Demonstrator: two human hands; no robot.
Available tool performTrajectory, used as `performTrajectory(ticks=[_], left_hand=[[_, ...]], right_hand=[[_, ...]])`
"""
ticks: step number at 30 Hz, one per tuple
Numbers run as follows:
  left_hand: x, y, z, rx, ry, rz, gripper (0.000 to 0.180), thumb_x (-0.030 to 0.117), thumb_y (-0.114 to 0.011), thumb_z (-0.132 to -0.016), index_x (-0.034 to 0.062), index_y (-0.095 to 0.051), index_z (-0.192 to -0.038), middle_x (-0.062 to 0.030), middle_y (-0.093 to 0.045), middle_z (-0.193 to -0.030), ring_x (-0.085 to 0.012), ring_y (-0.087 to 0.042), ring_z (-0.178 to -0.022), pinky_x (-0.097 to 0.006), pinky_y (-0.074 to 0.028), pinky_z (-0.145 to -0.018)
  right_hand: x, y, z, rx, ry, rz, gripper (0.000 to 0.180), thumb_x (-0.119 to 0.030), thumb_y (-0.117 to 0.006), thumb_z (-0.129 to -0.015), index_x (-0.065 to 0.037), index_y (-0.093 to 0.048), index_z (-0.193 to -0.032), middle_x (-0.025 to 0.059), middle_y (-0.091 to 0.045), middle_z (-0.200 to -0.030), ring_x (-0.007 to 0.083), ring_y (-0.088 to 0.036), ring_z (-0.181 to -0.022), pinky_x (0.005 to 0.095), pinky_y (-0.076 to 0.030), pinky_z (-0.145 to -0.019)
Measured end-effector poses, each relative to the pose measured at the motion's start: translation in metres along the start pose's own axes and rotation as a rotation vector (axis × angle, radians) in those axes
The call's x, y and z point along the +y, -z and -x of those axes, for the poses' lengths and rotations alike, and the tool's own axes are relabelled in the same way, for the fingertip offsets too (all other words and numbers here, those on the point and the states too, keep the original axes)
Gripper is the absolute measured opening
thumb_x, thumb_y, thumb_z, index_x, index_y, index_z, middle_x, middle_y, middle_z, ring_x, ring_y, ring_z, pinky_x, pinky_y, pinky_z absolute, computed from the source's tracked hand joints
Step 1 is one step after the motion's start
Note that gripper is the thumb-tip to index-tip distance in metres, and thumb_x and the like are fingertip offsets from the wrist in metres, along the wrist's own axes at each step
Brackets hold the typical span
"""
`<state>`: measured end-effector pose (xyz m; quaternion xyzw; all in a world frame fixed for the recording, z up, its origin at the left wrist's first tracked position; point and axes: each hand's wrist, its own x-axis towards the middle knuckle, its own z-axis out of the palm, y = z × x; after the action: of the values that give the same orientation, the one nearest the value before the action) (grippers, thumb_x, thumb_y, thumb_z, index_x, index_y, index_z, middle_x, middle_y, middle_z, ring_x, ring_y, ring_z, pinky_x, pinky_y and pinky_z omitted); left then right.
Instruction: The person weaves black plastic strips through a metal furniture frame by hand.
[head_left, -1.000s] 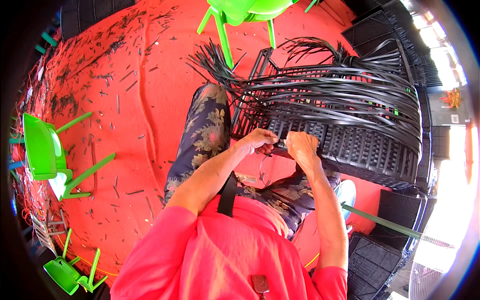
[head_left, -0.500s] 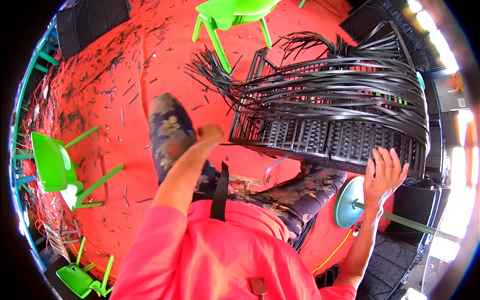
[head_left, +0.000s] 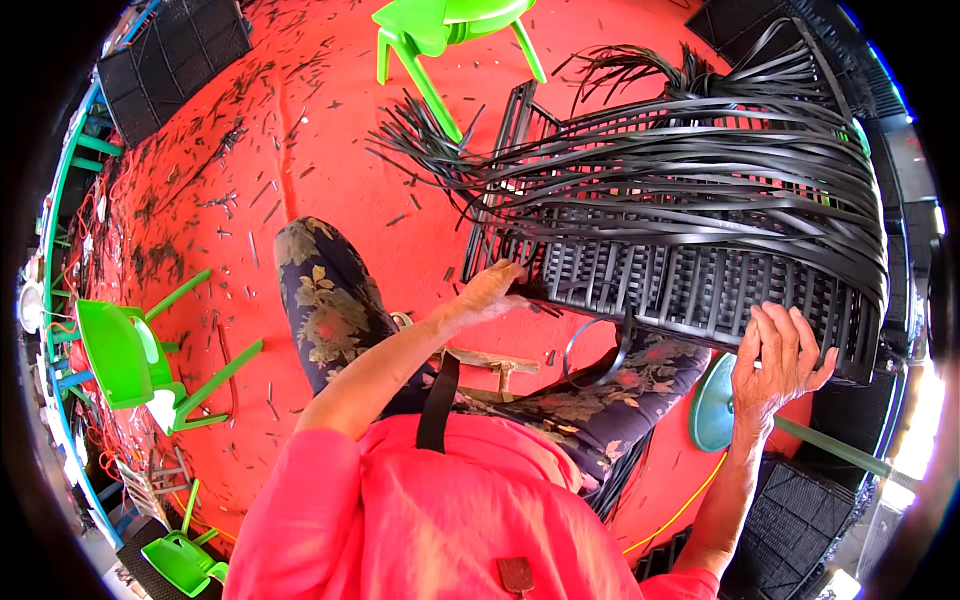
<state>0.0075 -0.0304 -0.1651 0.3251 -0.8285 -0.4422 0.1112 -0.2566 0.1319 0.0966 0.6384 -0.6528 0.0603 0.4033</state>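
Woven basket (head_left: 690,260), black, large, half finished, tipped on its side over the person's lap and the red floor (head_left: 330,150); loose black strips (head_left: 700,150) trail across its top and fan out at the left end; left hand (head_left: 492,292) closed on the basket's lower left corner, fingers curled around the edge; right hand (head_left: 778,358) open, fingers spread, palm against the lower right rim, clamping nothing; green chair (head_left: 450,25) beyond the basket; second green chair (head_left: 130,355) at the left; black cuttings litter the floor.
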Motion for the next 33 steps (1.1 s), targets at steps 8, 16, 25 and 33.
performTrajectory(ticks=[8, 16, 25, 33], left_hand=[[0.001, 0.000, 0.014, -0.179, -0.165, -0.579, 0.029, 0.010, -0.056, -0.077, 0.0159, -0.064, -0.104, -0.0079, -0.064, -0.092, -0.0284, -0.063, -0.089, -0.043, -0.050, -0.071], [-0.071, 0.008, 0.055, -0.360, 0.214, -0.584, 0.044, 0.019, -0.070, -0.075, 0.0073, -0.058, -0.115, -0.0132, -0.059, -0.118, -0.0302, -0.060, -0.102, -0.042, -0.050, -0.081], [0.011, -0.014, 0.021, -0.077, -0.053, -0.072, 0.022, 0.023, -0.061, -0.084, 0.0039, -0.060, -0.096, -0.0145, -0.066, -0.084, -0.0350, -0.065, -0.081, -0.044, -0.052, -0.071], [0.011, -0.020, 0.051, -0.190, -0.134, -0.626, 0.013, 0.009, -0.059, -0.076, 0.0061, -0.062, -0.088, -0.0143, -0.065, -0.079, -0.0289, -0.066, -0.077, -0.041, -0.049, -0.062]], right_hand=[[-0.052, 0.009, 0.010, -0.082, -0.033, -0.592, 0.017, -0.007, -0.068, -0.079, -0.006, -0.066, -0.097, 0.0088, -0.062, -0.103, 0.0260, -0.059, -0.092, 0.0390, -0.049, -0.080], [-0.083, 0.004, 0.047, -0.390, -0.431, -0.875, 0.023, -0.001, -0.066, -0.080, -0.004, -0.063, -0.103, 0.0137, -0.062, -0.098, 0.0261, -0.062, -0.076, 0.0322, -0.051, -0.066], [-0.090, 0.006, 0.014, -0.225, -0.100, -0.575, 0.019, -0.002, -0.069, -0.075, -0.006, -0.065, -0.094, 0.0059, -0.061, -0.098, 0.0261, -0.056, -0.093, 0.0363, -0.045, -0.080], [-0.093, -0.005, 0.001, -0.344, 0.085, -0.337, 0.024, -0.013, -0.066, -0.073, -0.008, -0.065, -0.096, 0.0030, -0.058, -0.100, 0.0227, -0.052, -0.100, 0.0398, -0.037, -0.090]])
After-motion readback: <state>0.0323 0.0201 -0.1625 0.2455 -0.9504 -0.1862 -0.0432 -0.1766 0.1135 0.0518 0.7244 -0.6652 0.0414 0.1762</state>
